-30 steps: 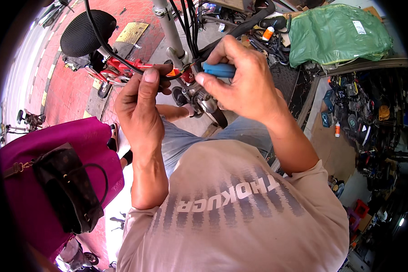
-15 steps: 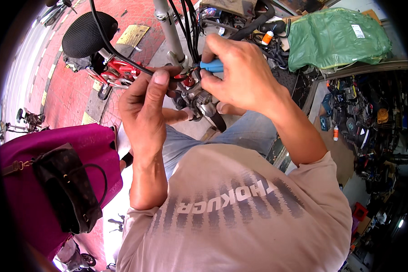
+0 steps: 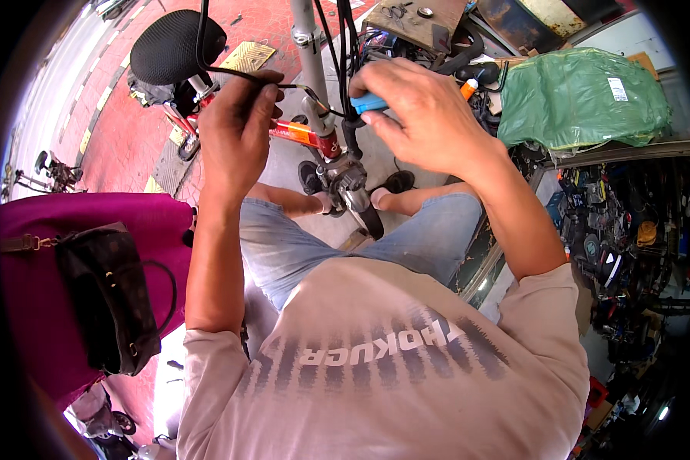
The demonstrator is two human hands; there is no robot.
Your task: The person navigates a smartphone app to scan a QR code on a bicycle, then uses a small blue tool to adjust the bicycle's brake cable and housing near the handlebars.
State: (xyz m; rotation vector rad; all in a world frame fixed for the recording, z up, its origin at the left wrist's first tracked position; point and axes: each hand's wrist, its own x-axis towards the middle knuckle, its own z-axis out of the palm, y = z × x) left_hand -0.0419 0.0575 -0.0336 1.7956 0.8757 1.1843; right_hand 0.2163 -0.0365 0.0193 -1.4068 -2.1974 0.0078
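Observation:
A red bicycle frame (image 3: 295, 133) with a silver upright post (image 3: 310, 57) stands between my knees. My left hand (image 3: 239, 130) is raised left of the post, its fingers pinched on a black cable (image 3: 230, 72) that arches down from above. The cable's thinner end runs past the post toward my right hand (image 3: 429, 111). That hand is closed around a small light-blue tool (image 3: 369, 103), mostly covered by the fingers, so its kind is unclear. Several black cables (image 3: 346, 46) hang beside the post, close to the tool. Below lies the silver metal fork area (image 3: 350, 188).
A black saddle (image 3: 178, 46) rises at the far left. A person in a purple garment with a dark handbag (image 3: 115, 299) is close on my left. Far right are a green plastic-wrapped package (image 3: 583, 96) and shelves of tools (image 3: 621, 222). A small worktable (image 3: 414, 19) stands ahead.
My left hand has moved left with the cable, opening more space between my hands. The right hand stays by the post with the blue tool. The view has shifted, showing more of my legs.

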